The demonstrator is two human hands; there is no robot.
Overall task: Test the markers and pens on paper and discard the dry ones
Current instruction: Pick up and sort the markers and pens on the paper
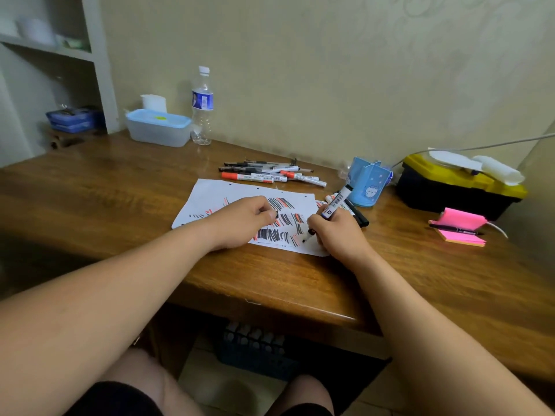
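Note:
A white sheet of paper [210,193] covered in black and red scribbles lies on the wooden desk [120,187]. My right hand [336,232] grips a white marker [336,202] with its black tip down on the paper's near right part. My left hand [243,220] rests on the paper with curled fingers pinching a small black cap [275,215]. A pile of markers and pens [270,172] lies behind the paper. A few more markers [357,216] lie beside my right hand.
A blue pen holder [368,184] stands right of the paper. A black and yellow toolbox [456,187], pink sticky notes [459,228] with a pen on top, a water bottle [202,106] and a lidded plastic box [157,127] sit along the desk. A dark basket [255,349] stands under the desk.

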